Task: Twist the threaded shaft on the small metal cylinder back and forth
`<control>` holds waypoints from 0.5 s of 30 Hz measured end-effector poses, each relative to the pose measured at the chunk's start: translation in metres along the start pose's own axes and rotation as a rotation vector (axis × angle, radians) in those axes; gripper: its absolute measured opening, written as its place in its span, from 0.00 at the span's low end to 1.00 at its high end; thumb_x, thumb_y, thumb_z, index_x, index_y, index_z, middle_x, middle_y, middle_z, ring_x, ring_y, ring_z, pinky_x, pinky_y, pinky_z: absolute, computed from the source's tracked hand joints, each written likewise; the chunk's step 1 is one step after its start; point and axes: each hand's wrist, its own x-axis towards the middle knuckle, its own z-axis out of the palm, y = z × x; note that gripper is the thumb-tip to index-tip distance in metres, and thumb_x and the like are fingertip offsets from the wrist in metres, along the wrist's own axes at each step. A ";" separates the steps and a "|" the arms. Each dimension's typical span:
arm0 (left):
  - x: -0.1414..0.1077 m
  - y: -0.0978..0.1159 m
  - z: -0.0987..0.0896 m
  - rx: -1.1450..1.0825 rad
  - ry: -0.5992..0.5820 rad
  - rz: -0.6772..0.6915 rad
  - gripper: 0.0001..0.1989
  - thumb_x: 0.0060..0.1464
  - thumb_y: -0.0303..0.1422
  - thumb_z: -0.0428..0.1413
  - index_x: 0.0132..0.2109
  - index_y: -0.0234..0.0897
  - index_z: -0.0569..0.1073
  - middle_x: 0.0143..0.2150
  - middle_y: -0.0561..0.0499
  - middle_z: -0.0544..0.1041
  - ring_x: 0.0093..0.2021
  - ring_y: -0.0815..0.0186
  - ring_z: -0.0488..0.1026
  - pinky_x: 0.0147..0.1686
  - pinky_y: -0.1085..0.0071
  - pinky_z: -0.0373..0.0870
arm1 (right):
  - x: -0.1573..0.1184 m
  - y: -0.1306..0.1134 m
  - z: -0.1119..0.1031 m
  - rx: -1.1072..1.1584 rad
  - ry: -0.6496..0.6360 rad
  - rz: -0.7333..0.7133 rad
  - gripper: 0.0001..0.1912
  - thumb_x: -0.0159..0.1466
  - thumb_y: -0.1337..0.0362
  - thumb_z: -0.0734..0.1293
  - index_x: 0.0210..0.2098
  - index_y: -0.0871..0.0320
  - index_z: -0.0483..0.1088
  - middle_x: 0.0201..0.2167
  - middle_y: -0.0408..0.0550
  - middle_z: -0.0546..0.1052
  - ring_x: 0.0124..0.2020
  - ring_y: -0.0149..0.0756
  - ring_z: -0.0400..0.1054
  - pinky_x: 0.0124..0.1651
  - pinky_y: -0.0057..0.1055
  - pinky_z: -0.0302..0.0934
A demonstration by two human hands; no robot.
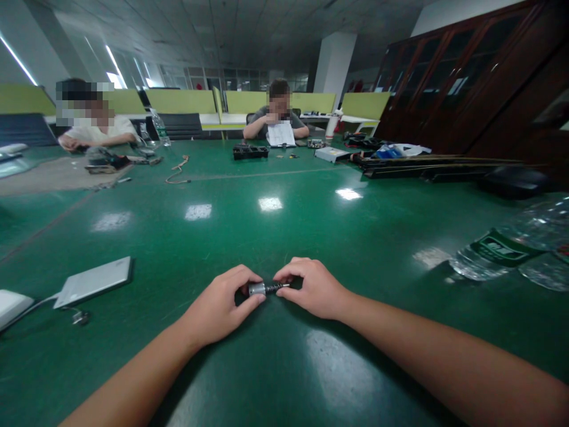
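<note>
A small part with a grey metallic cylinder and a dark ribbed shaft lies sideways between my two hands, just above or on the green table; which of the two I cannot tell. My left hand pinches the cylinder end between thumb and fingers. At the other end, the thumb and fingers of my right hand close around the thin bright tip of the shaft. Part of the cylinder's left end is hidden by my left fingers.
The green table has a silver flat box with a cable at left. Plastic water bottles are at right. Dark long strips and a black tray lie farther back. Two people sit across, one holding papers.
</note>
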 end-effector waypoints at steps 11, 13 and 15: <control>0.006 0.006 0.007 0.023 0.000 -0.047 0.09 0.56 0.34 0.58 0.45 0.39 0.74 0.38 0.50 0.76 0.37 0.63 0.72 0.38 0.67 0.68 | 0.000 0.001 0.002 0.001 -0.054 -0.115 0.08 0.58 0.67 0.73 0.39 0.55 0.79 0.34 0.46 0.81 0.38 0.37 0.71 0.46 0.35 0.60; 0.006 0.007 0.007 0.033 -0.003 -0.042 0.08 0.57 0.34 0.58 0.44 0.38 0.74 0.37 0.49 0.75 0.36 0.63 0.72 0.37 0.68 0.68 | -0.001 0.000 0.002 -0.008 -0.055 -0.132 0.08 0.58 0.67 0.73 0.39 0.56 0.79 0.34 0.46 0.81 0.38 0.37 0.71 0.46 0.36 0.60; 0.006 0.008 0.008 0.047 -0.001 -0.044 0.08 0.57 0.35 0.58 0.42 0.37 0.74 0.36 0.50 0.74 0.36 0.63 0.71 0.36 0.68 0.67 | -0.001 0.000 0.002 -0.012 -0.053 -0.141 0.08 0.59 0.66 0.73 0.39 0.56 0.78 0.33 0.46 0.81 0.38 0.36 0.71 0.46 0.35 0.60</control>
